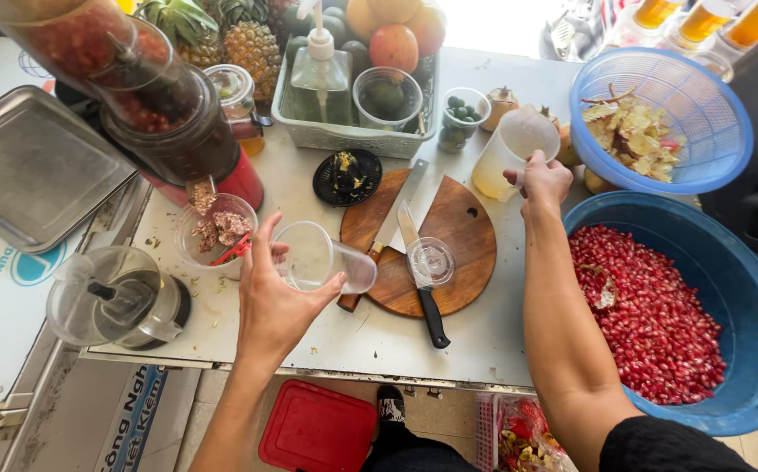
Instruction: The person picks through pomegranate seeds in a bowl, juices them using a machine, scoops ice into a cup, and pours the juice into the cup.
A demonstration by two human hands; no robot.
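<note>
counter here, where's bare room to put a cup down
Bare counter lies along the front edge, between the round cutting board and the blue basin. Some more lies before the left hand. The back, by the white basket and right hand, is crowded.

Bright daylight pours in from ahead of me, blowing out the far edge of the pale worn surface [484,79]; shadows stay soft, edges bend outward, focus sharp.
</note>
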